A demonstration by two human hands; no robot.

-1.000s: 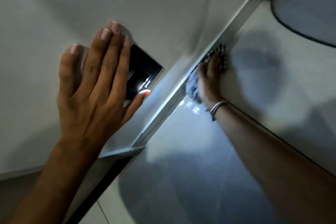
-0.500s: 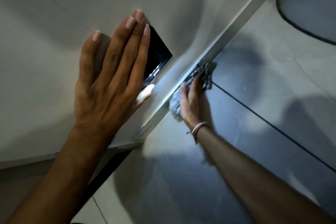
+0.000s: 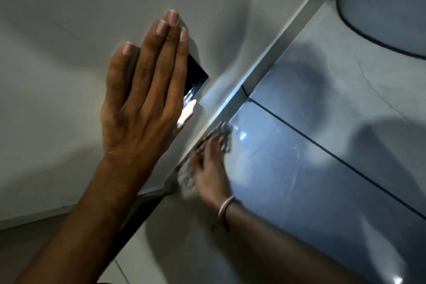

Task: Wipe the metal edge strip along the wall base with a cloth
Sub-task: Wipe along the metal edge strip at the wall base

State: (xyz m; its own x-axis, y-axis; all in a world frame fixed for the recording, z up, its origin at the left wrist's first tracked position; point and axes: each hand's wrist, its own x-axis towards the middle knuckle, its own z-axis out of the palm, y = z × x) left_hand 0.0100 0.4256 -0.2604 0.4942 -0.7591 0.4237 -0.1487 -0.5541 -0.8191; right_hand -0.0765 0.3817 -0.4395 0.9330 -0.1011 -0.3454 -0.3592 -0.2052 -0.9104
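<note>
1. Left hand [image 3: 143, 99]: flat on the wall [image 3: 57, 64], fingers straight and close together, holding nothing; judged a brace while the person leans low. It partly covers a black wall plate [image 3: 196, 74].
2. Right hand [image 3: 211, 168]: palm down, fingers pressed over a checked cloth [image 3: 216, 134], pinning it to the strip for rubbing contact.
3. Metal edge strip [image 3: 283, 46]: runs diagonally along the wall base where it meets the tiled floor [image 3: 322, 145]; its near end lies under the cloth.
4. Change from half a second before: the right hand and cloth have slid down the strip toward its near end; the left hand remains planted.
5. Wrist band [image 3: 226, 205]: on the right wrist.
</note>
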